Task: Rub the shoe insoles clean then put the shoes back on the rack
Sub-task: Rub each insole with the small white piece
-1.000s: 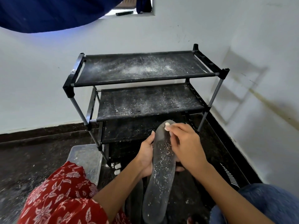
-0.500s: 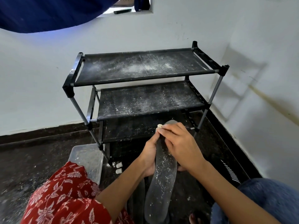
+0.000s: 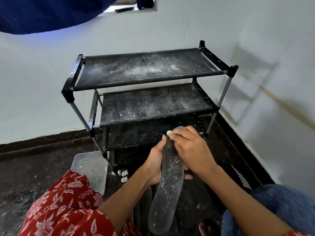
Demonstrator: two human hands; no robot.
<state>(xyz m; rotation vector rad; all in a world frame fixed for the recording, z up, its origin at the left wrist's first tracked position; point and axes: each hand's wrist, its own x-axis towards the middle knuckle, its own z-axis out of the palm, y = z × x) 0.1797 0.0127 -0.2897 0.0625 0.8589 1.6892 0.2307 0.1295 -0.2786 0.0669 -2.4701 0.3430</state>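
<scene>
Insole rubbed in front of a dusty shoe rack

A black three-tier shoe rack (image 3: 146, 72) stands in the wall corner on the dark floor (image 3: 34, 167), its shelves speckled with white powder. Beside its left leg sits a clear plastic tub (image 3: 90, 166). Held upright before the lowest shelf, the grey insole (image 3: 167, 189) is gripped at its middle by the left hand (image 3: 156, 163), while the right hand (image 3: 190, 149) pinches a small whitish eraser (image 3: 169, 132) against the insole's top end.

Head view, forward-down, near hands (image 3: 173, 155)
</scene>
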